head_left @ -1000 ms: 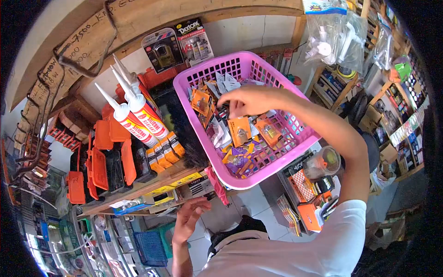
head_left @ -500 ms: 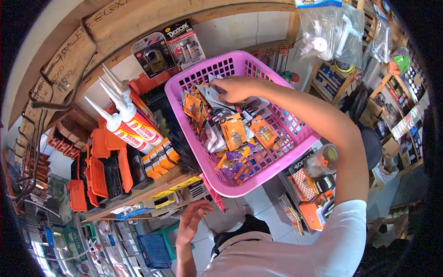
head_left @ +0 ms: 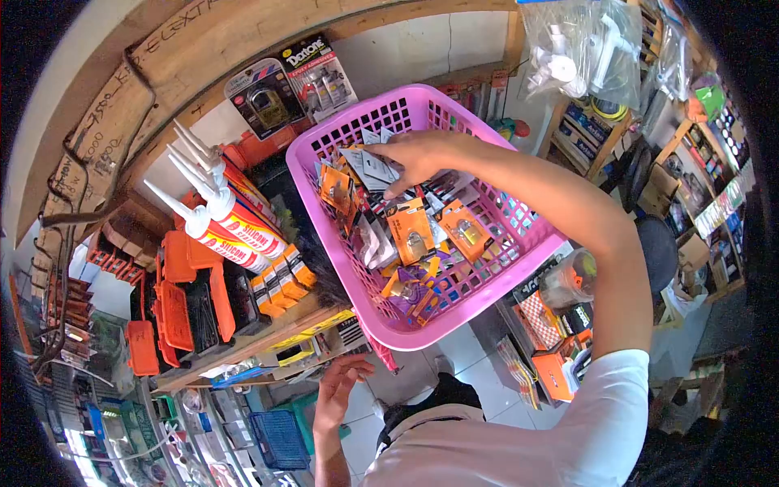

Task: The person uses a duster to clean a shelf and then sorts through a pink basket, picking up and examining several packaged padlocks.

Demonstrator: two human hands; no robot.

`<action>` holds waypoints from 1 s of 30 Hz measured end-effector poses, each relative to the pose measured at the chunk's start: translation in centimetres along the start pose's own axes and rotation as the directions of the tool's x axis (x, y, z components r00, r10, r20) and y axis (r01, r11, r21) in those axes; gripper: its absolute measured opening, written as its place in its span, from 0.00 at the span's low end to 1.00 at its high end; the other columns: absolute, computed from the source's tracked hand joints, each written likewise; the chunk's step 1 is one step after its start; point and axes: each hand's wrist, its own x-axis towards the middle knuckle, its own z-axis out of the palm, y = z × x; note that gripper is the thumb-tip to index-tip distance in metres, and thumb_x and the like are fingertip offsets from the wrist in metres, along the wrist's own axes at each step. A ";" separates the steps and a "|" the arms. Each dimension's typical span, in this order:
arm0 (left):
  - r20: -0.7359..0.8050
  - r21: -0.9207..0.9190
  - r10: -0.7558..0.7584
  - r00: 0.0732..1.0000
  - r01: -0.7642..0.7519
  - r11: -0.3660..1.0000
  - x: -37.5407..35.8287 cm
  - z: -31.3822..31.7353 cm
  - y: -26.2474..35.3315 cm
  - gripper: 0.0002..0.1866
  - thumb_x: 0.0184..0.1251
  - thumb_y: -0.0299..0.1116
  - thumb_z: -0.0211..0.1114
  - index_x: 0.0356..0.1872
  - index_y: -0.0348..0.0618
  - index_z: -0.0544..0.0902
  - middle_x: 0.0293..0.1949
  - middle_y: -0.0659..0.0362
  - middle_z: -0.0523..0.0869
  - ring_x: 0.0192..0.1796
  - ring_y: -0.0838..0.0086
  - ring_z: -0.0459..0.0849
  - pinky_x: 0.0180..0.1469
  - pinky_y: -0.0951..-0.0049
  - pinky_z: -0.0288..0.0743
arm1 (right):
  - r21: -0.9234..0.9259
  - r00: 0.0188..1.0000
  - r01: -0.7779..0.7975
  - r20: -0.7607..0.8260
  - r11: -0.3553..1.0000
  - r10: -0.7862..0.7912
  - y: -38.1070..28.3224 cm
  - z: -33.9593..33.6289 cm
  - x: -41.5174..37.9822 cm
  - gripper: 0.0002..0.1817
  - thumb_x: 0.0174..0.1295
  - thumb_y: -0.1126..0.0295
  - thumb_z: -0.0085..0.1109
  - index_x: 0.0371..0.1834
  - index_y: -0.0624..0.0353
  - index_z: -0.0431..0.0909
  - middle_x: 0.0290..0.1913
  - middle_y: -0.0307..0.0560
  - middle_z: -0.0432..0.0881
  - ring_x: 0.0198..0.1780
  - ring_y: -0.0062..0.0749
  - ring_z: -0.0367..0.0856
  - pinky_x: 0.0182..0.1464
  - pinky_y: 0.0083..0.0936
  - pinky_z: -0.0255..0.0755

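Note:
A pink plastic basket [head_left: 422, 337] holds several carded packs, among them orange padlock packs [head_left: 411, 231]. Inside its far left part, my right hand [head_left: 426, 158] lies over grey-and-white carded packs [head_left: 372, 168]. Its thumb and forefinger are spread apart around them; the other fingers are partly hidden, and no firm grip shows. Below the basket's near edge, my left hand [head_left: 342, 390] hangs in the air with loosely curled fingers and nothing in it.
Silicone sealant tubes [head_left: 235, 231] stand left of the basket, beside orange plastic boxes [head_left: 174, 312] on a wooden shelf. Packaged goods hang on the wall behind. A clear plastic container [head_left: 568, 280] and boxes stand at the right. Bagged white pipe fittings [head_left: 560, 65] hang upper right.
My right thumb and forefinger have spread apart, and more of the grey-and-white packs shows beneath them. My left hand stays nearly where it was. The view has shifted slightly.

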 end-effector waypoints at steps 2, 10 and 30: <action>-0.008 -0.007 -0.008 1.000 0.008 1.000 0.1 0.4 0.2 0.22 0.74 0.42 0.56 0.56 0.32 0.75 0.45 0.53 0.84 0.48 0.72 0.81 0.50 0.72 0.72 | -0.030 0.998 0.061 -0.033 0.998 -0.062 -0.4 -1.0 -0.6 0.45 0.50 0.49 0.70 0.69 0.59 0.63 0.43 0.64 0.83 0.47 0.59 0.81 0.51 0.44 0.74; 0.014 0.012 0.015 1.000 -0.015 1.000 0.3 0.5 0.2 0.19 0.74 0.38 0.55 0.57 0.34 0.74 0.46 0.53 0.84 0.48 0.72 0.81 0.50 0.72 0.71 | 0.069 0.935 0.224 -0.298 0.972 -0.194 3.2 0.2 0.8 0.27 0.49 0.63 0.67 0.55 0.60 0.77 0.37 0.59 0.85 0.39 0.49 0.84 0.43 0.40 0.77; -0.031 0.014 0.009 0.999 -0.008 1.000 -1.1 -1.0 -0.9 0.19 0.75 0.38 0.54 0.58 0.35 0.74 0.47 0.55 0.84 0.49 0.73 0.80 0.51 0.73 0.70 | -0.116 0.968 -0.252 -0.036 0.961 0.250 2.3 -2.1 1.6 0.34 0.47 0.68 0.64 0.63 0.57 0.69 0.50 0.58 0.82 0.54 0.52 0.79 0.53 0.42 0.73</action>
